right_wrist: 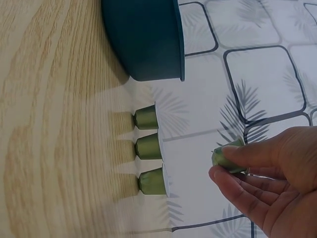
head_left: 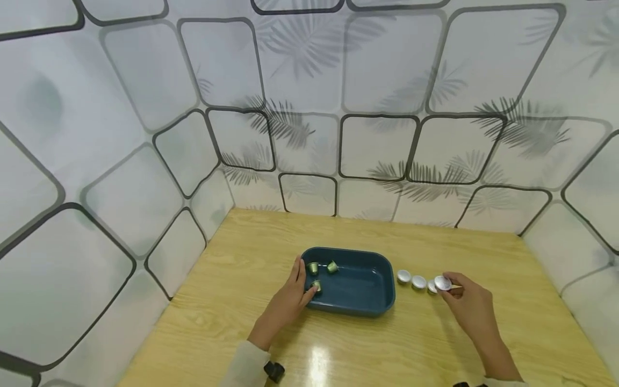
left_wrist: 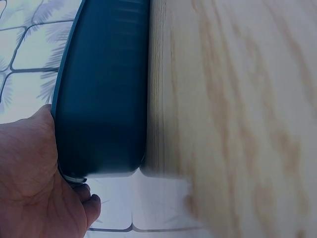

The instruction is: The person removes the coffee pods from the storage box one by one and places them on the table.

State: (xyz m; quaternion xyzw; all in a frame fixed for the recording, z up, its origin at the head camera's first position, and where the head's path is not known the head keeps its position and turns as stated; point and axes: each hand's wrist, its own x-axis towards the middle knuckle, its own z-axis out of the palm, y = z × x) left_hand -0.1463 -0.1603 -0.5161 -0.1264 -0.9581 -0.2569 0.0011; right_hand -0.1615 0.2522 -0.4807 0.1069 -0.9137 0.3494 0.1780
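Where visible, green capsule point(right_wrist: 218, 158), silver lid point(head_left: 442, 283) perhaps foil, in pinching right hand point(head_left: 470, 307); tray point(head_left: 355, 293) in gripping left hand point(head_left: 286, 300).

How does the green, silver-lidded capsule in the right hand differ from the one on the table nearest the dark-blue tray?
The held green capsule is pinched in the right hand, above the wooden table; the tray-side capsule stands on it, untouched.
The held green capsule is farther from the dark-blue rectangular tray; the tray-side capsule stands just beside it.
Both have tapered green bodies and silver lids.
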